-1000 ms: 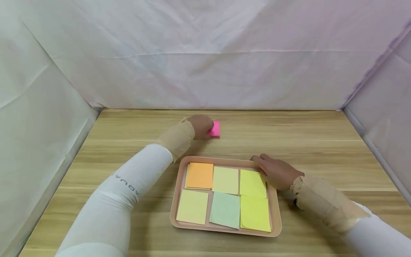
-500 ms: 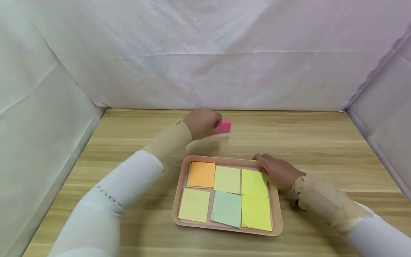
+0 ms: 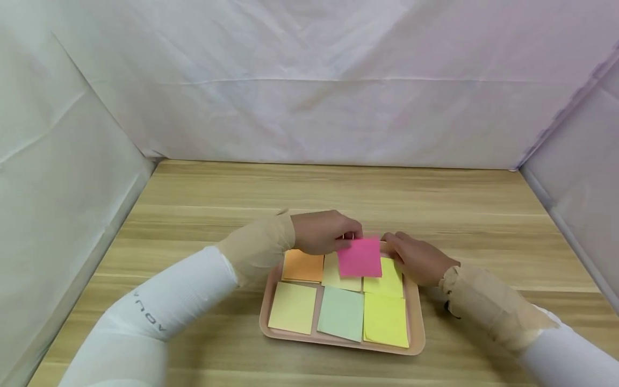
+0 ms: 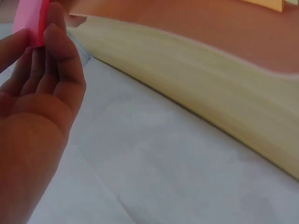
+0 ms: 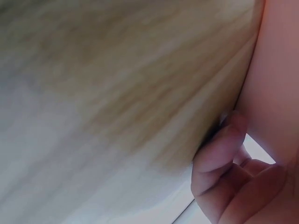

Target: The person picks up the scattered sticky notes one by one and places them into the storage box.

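My left hand [image 3: 325, 232] pinches a pink sticky note pad [image 3: 360, 258] by its edge, above the back of a pink tray [image 3: 338, 344]. In the left wrist view the thumb and fingertips of the left hand [image 4: 42, 107] hold the pink pad [image 4: 30, 21]. Beneath it, the pad partly covers a pale yellow pad [image 3: 333, 274] and a bright yellow pad [image 3: 393, 282]. At the tray's back right corner my right hand [image 3: 423, 260] grips the rim. Its curled fingers [image 5: 217, 156] meet the tray's wall [image 5: 275, 84] in the right wrist view.
In the tray also lie an orange pad [image 3: 303, 267], another pale yellow pad [image 3: 292, 308], a green pad [image 3: 340, 314] and a second bright yellow pad [image 3: 386, 321]. The wooden table [image 3: 435, 199] meets a white cloth wall [image 3: 314, 118] at the back.
My left hand has lifted the pink pad off the table behind the tray and carried it forward and right, over the tray. My right hand stays at the tray's corner.
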Motion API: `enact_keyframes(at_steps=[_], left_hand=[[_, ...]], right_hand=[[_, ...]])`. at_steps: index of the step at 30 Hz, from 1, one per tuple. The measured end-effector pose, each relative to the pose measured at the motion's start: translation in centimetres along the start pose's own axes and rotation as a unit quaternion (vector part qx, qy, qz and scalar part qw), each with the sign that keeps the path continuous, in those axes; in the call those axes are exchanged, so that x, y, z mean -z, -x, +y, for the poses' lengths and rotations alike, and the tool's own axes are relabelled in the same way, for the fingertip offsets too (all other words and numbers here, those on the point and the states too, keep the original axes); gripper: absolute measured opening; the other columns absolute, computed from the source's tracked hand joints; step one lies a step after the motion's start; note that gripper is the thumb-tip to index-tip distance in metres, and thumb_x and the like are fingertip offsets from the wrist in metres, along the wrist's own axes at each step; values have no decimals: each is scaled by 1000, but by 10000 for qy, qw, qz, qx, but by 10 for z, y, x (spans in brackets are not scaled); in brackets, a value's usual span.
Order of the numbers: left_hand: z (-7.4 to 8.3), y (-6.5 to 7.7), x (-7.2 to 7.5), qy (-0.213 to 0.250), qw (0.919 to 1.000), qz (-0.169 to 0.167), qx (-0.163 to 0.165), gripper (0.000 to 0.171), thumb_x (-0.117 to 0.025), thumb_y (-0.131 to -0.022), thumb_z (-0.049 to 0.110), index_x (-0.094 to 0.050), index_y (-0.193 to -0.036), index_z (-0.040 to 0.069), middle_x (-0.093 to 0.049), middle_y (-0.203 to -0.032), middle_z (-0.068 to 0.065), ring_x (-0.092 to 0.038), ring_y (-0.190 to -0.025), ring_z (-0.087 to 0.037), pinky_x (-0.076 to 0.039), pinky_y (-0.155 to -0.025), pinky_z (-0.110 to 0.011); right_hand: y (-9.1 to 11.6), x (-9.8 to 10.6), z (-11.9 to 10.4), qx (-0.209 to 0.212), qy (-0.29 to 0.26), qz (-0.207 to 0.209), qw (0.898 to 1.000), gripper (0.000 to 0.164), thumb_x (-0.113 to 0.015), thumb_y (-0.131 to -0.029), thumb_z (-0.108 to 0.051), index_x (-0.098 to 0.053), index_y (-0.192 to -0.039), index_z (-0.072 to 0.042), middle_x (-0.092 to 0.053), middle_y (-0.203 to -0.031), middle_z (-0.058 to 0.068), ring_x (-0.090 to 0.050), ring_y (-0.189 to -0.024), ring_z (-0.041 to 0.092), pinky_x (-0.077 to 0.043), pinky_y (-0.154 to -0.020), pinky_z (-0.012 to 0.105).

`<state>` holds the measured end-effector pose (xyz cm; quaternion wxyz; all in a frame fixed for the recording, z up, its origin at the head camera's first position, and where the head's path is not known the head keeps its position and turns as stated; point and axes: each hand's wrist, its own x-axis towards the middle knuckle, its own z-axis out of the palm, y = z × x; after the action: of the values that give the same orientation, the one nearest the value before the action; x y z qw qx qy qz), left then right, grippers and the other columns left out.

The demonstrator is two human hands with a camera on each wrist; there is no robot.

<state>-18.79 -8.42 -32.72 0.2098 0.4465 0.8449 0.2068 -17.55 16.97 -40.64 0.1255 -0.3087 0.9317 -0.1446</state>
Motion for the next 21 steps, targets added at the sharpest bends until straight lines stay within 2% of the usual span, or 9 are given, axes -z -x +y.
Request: enact_keyframes(at_steps=[3, 6, 9, 12, 14, 16, 18, 21], left_hand=[[-4, -5, -5, -8, 9995, -290, 130, 14, -49, -95, 7, -62, -101, 9, -61, -85, 0, -52, -73, -8, -46, -67, -20], [-6, -11, -10, -229, 9978, -490, 394, 15, -49, -95, 7, -62, -101, 9, -60, -83, 0, -51, -71, -9, -44, -65, -20], [-5, -13, -17, -687, 9938, -453, 752, 13, -52, -93, 8, -64, -97, 10, -61, -80, 2, -51, -70, -10, -43, -62, -20], [-2, -12, -25, -1430, 9848, -233, 953, 10, -56, -91, 10, -66, -93, 10, -63, -79, 1, -51, -67, -12, -46, -60, -23], [1, -12, -30, -2075, 9731, -35, 1000, 9, -59, -88, 13, -67, -92, 12, -64, -78, 2, -50, -64, -11, -48, -57, -25], [4, -11, -36, -2707, 9571, 102, 1031, 7, -60, -86, 15, -68, -88, 15, -63, -74, 3, -46, -58, -11, -49, -51, -27], [6, -11, -42, -3281, 9387, 162, 1043, 7, -62, -84, 19, -65, -78, 18, -59, -67, 6, -40, -53, -10, -45, -44, -26], [8, -12, -50, -3899, 9152, 115, 1012, 19, -62, -84, 23, -56, -66, 20, -52, -59, 9, -32, -48, -9, -35, -37, -24]], right_hand=[[1, 0, 2, -57, -5, -19, 10000, 24, -51, -93, -6, -50, -114, -17, -54, -96, 5, -54, -81, 18, -52, -69, 41], [1, -1, 3, -151, -7, -44, 9999, 21, -52, -93, -8, -49, -112, -18, -53, -96, 4, -54, -78, 18, -52, -67, 39], [2, -2, 3, -216, 11, -86, 9997, 22, -53, -93, -10, -48, -113, -17, -52, -95, 4, -54, -72, 19, -51, -64, 37], [3, -3, 2, -237, 34, -90, 9997, 24, -55, -92, -9, -48, -113, -17, -52, -96, 5, -53, -72, 19, -51, -63, 37], [2, -3, 1, -239, 59, -88, 9997, 24, -55, -91, -9, -48, -113, -17, -52, -96, 4, -53, -72, 19, -51, -64, 37], [2, -3, 0, -216, 71, -74, 9997, 24, -55, -91, -9, -49, -112, -17, -52, -96, 4, -53, -71, 19, -51, -63, 37], [2, -3, -1, -210, 85, -61, 9997, 23, -54, -91, -9, -49, -112, -17, -52, -96, 4, -53, -71, 19, -51, -63, 37], [3, -4, -3, -214, 80, -77, 9997, 23, -55, -91, -9, -49, -111, -16, -52, -94, 4, -53, -70, 19, -50, -63, 37]])
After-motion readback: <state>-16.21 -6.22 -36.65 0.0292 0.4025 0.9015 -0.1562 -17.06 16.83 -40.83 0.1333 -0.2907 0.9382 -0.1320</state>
